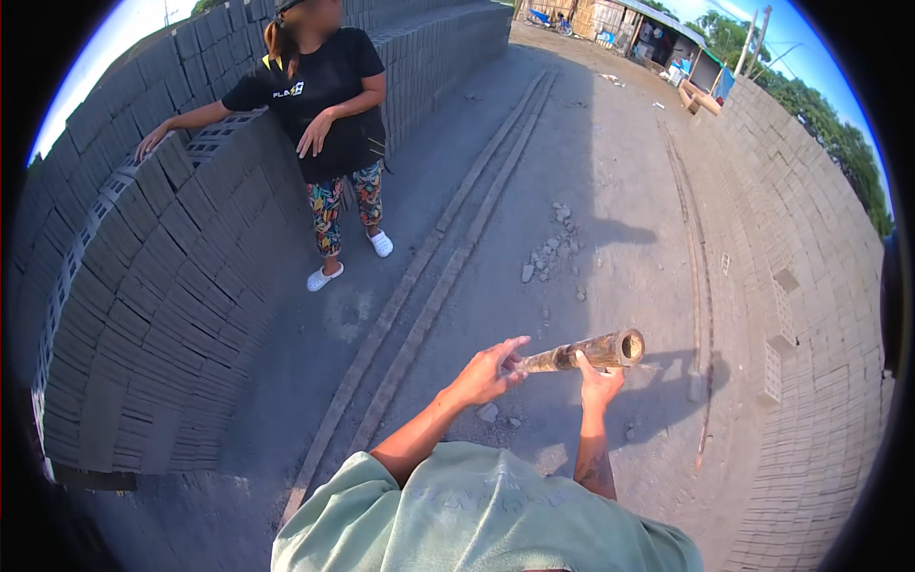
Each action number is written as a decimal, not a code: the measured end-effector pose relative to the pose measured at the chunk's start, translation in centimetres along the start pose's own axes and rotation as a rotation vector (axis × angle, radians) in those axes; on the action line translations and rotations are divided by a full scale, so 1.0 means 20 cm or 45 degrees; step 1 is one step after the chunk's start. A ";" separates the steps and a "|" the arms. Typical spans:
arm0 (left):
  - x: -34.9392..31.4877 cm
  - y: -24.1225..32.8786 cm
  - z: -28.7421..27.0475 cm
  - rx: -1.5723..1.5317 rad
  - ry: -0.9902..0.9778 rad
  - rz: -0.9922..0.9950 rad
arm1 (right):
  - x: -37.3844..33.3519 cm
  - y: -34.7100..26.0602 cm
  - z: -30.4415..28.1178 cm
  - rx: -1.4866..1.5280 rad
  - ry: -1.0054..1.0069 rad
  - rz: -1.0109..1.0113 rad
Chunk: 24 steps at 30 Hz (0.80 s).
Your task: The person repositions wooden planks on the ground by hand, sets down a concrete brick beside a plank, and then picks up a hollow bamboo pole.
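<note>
A short, hollow bamboo tube (562,358) with brown and yellowish mottling is held out in front of me. It lies nearly level, its open round end to the right. My right hand (600,383) grips it from below near that end, thumb pressed along its side. At the narrower left end, my left hand (488,373) has its fingers and thumb around the tube; part of that end is hidden by the fingers.
A person (334,105) in a black shirt rests one hand on stacked grey blocks (191,238) at the left. Another block stack (820,286) lines the right. Two long rails (448,286) run along the ground, near scattered rubble (553,253). Sheds (658,43) stand far off.
</note>
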<state>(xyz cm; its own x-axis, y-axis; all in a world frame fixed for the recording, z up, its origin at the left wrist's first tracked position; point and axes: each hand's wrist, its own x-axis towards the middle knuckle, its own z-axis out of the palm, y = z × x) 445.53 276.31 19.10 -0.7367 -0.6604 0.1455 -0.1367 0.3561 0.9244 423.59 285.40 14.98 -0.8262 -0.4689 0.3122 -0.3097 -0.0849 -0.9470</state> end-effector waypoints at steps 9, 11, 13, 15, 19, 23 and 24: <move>0.57 -0.01 0.04 0.397 -0.038 0.162 | 0.05 0.56 0.44 -0.197 -0.432 0.105; 0.66 -0.18 0.17 0.721 -0.021 -0.113 | 0.06 0.76 0.52 0.243 -0.567 0.080; 0.70 -0.38 0.18 0.506 0.185 -0.176 | 0.11 0.60 0.63 -0.254 -0.657 -0.086; 0.80 -0.38 0.24 0.669 0.237 -0.074 | 0.19 0.70 0.61 -0.333 -0.632 -0.087; 1.06 -0.33 0.33 0.673 0.258 -0.106 | 0.42 0.89 0.33 -0.505 -0.746 -0.109; 1.31 -0.31 0.44 0.436 0.446 -0.160 | 0.58 1.45 -0.28 -0.689 -1.116 0.396; 1.35 -0.32 0.44 0.419 0.498 -0.179 | 0.59 1.52 -0.45 -0.894 -0.993 0.331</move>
<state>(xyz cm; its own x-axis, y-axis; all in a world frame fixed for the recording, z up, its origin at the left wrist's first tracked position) 420.63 262.02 13.95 -0.4025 -0.8917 0.2068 -0.4634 0.3933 0.7941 400.06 285.24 -9.51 -0.4550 -0.8514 -0.2608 -0.5738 0.5043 -0.6453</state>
